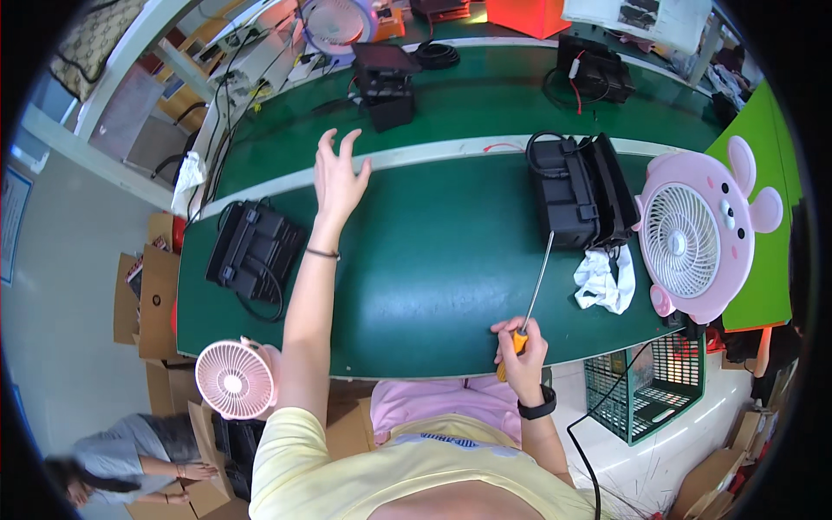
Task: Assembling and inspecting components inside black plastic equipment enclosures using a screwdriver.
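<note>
My left hand (341, 178) reaches far over the green bench, fingers spread and holding nothing. Beyond its fingertips stands a black device with a tilted panel (384, 87). My right hand (523, 354), near the front edge, grips a screwdriver (536, 290) by its orange handle, its long shaft pointing away from me. The tip appears close to the near corner of a black box-shaped device (568, 192) with a coiled cable; whether they touch I cannot tell. Another black box with a cable (257, 251) lies left of my left forearm.
A pink animal-shaped fan (693, 238) stands at the right beside a crumpled white cloth (604, 280). At the front left is a small pink fan (232, 381). A green crate (646, 390) sits below the bench. Another person (143, 464) handles cardboard boxes at lower left.
</note>
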{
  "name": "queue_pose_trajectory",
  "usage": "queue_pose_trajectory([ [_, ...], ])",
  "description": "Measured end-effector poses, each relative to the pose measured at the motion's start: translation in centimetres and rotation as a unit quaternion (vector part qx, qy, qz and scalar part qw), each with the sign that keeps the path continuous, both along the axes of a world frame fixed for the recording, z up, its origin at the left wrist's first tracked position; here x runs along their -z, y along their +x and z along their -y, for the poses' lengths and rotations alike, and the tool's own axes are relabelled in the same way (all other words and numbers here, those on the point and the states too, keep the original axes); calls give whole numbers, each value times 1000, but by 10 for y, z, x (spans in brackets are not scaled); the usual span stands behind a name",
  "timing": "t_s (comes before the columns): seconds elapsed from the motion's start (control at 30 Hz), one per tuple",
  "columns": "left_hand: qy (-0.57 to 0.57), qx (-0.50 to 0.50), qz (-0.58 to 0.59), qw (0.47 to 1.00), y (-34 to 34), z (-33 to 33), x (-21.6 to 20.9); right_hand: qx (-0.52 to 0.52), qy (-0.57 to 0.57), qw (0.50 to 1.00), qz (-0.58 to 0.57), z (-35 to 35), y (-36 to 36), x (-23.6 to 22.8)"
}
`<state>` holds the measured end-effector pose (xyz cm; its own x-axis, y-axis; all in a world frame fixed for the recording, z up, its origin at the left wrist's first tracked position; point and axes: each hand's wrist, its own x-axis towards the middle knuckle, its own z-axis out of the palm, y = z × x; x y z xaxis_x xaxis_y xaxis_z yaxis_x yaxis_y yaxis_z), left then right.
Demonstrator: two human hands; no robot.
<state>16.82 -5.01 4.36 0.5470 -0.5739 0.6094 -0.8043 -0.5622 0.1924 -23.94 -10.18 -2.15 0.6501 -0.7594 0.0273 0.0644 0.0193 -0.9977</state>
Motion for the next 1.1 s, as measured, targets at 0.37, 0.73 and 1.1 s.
queue_pose_trajectory([
  [0.37, -10, -71, -172, 982, 107, 91, 46, 112, 2, 994, 2, -10, 3, 1],
  [0.73, -105, 104, 24, 989, -66, 8, 0, 74, -5, 997, 4, -3, 9, 8],
  [1.1, -17, 266, 51, 963, -205, -70, -80, 53, -18, 997, 45, 0, 21, -2],
])
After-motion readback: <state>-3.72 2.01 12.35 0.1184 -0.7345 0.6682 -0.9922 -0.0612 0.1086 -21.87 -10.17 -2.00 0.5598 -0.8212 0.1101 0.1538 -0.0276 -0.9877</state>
